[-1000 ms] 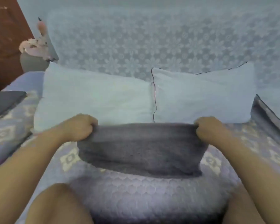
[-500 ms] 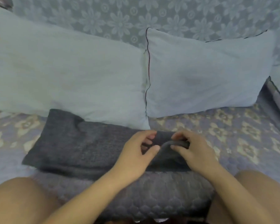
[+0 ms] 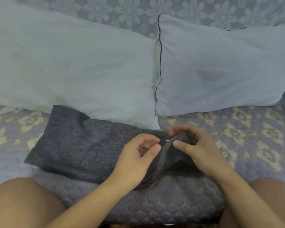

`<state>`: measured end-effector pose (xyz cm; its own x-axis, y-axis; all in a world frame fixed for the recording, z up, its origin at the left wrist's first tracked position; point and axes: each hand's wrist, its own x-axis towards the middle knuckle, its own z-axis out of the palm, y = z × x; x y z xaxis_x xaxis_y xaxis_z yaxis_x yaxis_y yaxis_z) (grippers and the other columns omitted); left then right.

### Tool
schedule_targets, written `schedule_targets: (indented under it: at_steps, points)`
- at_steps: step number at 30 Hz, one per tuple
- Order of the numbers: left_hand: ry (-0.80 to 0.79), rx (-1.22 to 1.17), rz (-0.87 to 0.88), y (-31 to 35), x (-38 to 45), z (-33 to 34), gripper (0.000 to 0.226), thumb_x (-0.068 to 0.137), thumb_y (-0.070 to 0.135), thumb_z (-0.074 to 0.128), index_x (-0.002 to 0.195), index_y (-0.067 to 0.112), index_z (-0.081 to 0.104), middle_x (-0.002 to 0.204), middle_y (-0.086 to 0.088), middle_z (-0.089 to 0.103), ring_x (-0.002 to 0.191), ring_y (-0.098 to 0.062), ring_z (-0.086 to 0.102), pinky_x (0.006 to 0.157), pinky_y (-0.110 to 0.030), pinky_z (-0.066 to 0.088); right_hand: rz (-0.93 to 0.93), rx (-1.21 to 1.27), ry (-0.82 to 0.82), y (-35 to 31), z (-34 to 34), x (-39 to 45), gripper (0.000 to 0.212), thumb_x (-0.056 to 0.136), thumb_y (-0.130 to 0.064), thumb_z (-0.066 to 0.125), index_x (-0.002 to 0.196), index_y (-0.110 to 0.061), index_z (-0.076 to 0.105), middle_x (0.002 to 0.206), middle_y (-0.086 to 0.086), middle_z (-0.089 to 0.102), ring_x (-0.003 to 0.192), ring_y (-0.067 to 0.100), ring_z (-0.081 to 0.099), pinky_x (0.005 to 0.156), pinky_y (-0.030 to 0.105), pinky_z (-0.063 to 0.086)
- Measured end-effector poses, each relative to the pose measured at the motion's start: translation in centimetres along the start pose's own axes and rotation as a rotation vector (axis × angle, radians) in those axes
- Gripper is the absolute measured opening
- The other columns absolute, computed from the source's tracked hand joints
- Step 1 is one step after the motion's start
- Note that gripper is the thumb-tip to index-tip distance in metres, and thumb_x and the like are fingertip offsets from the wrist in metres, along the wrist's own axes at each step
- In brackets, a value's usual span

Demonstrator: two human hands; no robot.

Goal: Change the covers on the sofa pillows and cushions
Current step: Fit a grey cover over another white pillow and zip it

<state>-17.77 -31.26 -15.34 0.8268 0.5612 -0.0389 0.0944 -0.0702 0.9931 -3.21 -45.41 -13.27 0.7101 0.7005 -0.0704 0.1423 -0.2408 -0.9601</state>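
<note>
Two hands: right hand [image 3: 197, 148] pinches coarse-knit grey cover [image 3: 82, 142]; left hand [image 3: 136, 155] fingers curled, empty.

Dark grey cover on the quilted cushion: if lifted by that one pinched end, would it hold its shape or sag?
The dark grey cover would probably sag: it lies flat and empty, and its end bunches where the right hand pinches it. It looks light for its size. Its coarse weave should grip rather than slip.

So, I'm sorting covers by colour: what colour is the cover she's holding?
Dark charcoal grey, with a knit-like texture; the cover shows clearly in the head view.
</note>
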Motion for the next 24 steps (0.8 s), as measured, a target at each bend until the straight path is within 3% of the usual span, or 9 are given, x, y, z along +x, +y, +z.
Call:
schedule_targets:
  at_steps: [2, 4, 9, 13, 15, 17, 19, 22, 24]
  points:
    - [-0.102, -0.085, -0.071, 0.0, 0.4, 0.3, 0.014, 0.096, 0.023, 0.069, 0.108, 0.03, 0.07, 0.094, 0.01, 0.073, 0.091, -0.006, 0.068, 0.085, -0.029, 0.055, -0.028, 0.096, -0.009, -0.3, 0.5, -0.6, 0.03, 0.091, 0.001, 0.065, 0.114, -0.019, 0.069, 0.102, -0.001, 0.076, 0.101, 0.014, 0.07, 0.09, 0.029, 0.057]
    - [-0.15, -0.026, -0.069, 0.1, 0.8, 0.8, 0.017, 0.095, 0.022, 0.071, 0.11, 0.029, 0.07, 0.091, 0.008, 0.072, 0.087, -0.003, 0.066, 0.085, -0.028, 0.054, -0.053, 0.13, -0.016, -0.4, 1.3, -1.2, 0.034, 0.093, 0.003, 0.061, 0.115, -0.02, 0.069, 0.102, 0.001, 0.076, 0.102, 0.015, 0.071, 0.091, 0.032, 0.056]
    - [-0.02, 0.051, -0.063, 0.2, 0.6, 1.6, 0.014, 0.087, 0.014, 0.079, 0.089, 0.023, 0.069, 0.077, 0.004, 0.066, 0.076, -0.009, 0.064, 0.078, -0.028, 0.054, -0.127, 0.029, 0.148, 0.0, 3.1, -2.2, 0.048, 0.089, 0.013, 0.059, 0.114, -0.026, 0.07, 0.102, -0.007, 0.075, 0.105, 0.01, 0.069, 0.097, 0.034, 0.054]
    - [0.041, 0.095, 0.006, 0.3, 0.1, 1.4, 0.027, 0.086, 0.019, 0.08, 0.071, 0.018, 0.057, 0.063, 0.01, 0.052, 0.06, -0.005, 0.045, 0.058, -0.018, 0.037, -0.07, -0.008, 0.068, -0.4, 3.3, -2.4, 0.042, 0.09, -0.009, 0.069, 0.123, -0.034, 0.062, 0.107, -0.016, 0.072, 0.108, 0.004, 0.065, 0.096, 0.024, 0.047]
    - [0.051, 0.116, 0.051, 0.3, -0.2, 1.1, 0.029, 0.086, 0.021, 0.08, 0.069, 0.02, 0.056, 0.062, 0.01, 0.052, 0.059, -0.003, 0.045, 0.058, -0.016, 0.036, -0.016, -0.098, -0.008, -0.5, 3.0, -2.0, 0.023, 0.09, -0.022, 0.072, 0.11, -0.033, 0.068, 0.099, -0.015, 0.073, 0.098, -0.001, 0.066, 0.086, 0.019, 0.05]
    - [0.062, 0.144, 0.068, 0.1, -0.5, 1.2, 0.028, 0.086, 0.019, 0.08, 0.07, 0.026, 0.058, 0.066, 0.009, 0.056, 0.063, -0.004, 0.05, 0.061, -0.018, 0.041, 0.022, -0.101, -0.043, -0.5, 2.8, -1.6, 0.004, 0.091, -0.024, 0.071, 0.091, -0.023, 0.075, 0.085, 0.0, 0.073, 0.082, 0.006, 0.068, 0.077, 0.032, 0.056]
    - [0.064, 0.13, 0.05, -0.2, -0.6, 1.3, 0.025, 0.084, 0.013, 0.081, 0.08, 0.031, 0.064, 0.071, 0.009, 0.061, 0.069, -0.006, 0.057, 0.067, -0.02, 0.047, 0.027, -0.019, -0.064, -0.3, 2.7, -1.6, 0.01, 0.091, -0.02, 0.071, 0.084, -0.015, 0.077, 0.08, 0.012, 0.072, 0.076, 0.018, 0.068, 0.078, 0.044, 0.055]
    - [0.009, 0.061, 0.018, 0.2, -0.6, 1.2, 0.031, 0.084, 0.007, 0.08, 0.094, 0.036, 0.074, 0.079, 0.009, 0.071, 0.078, -0.007, 0.066, 0.076, -0.02, 0.052, -0.09, -0.05, -0.028, -0.2, 2.3, -1.9, 0.011, 0.089, -0.011, 0.073, 0.085, -0.021, 0.077, 0.083, -0.005, 0.074, 0.082, 0.013, 0.069, 0.077, 0.029, 0.055]
    - [-0.01, 0.023, -0.007, 0.7, -0.4, 0.9, 0.021, 0.086, 0.006, 0.078, 0.096, 0.025, 0.078, 0.085, 0.008, 0.076, 0.082, -0.006, 0.07, 0.079, -0.018, 0.053, -0.147, -0.101, 0.023, -0.2, 2.1, -2.0, 0.014, 0.087, -0.011, 0.074, 0.085, -0.025, 0.077, 0.082, -0.01, 0.072, 0.083, 0.011, 0.068, 0.074, 0.022, 0.051]
